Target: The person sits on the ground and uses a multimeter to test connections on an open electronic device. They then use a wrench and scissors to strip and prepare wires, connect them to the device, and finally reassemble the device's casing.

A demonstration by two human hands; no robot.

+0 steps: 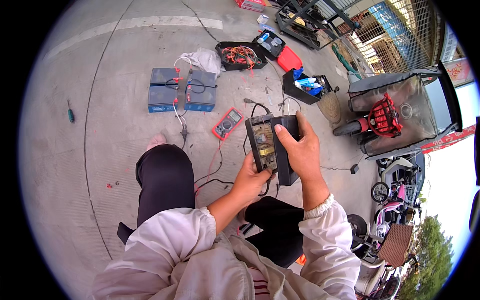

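Observation:
Between my hands is an opened black charger box (pixel 264 143), its circuit board and yellow transformer showing. My left hand (pixel 248 181) grips its lower end, the thumb on the near edge. My right hand (pixel 303 149) holds the black cover (pixel 286 167) against the box's right side, thumb on top. The cover stands at an angle to the box. Black cables run from both ends of the box. On the ground just left of it lies a red multimeter (pixel 228 123) with a lit display and test leads.
Dark blue batteries (pixel 201 92), joined by wires, stand ahead on the left. Beyond are a black tray of tangled wires (pixel 242 55) and an open toolbox (pixel 306 87). A screwdriver (pixel 70 112) lies far left. A covered three-wheeler (pixel 400 112) and parked scooters (pixel 395 195) line the right.

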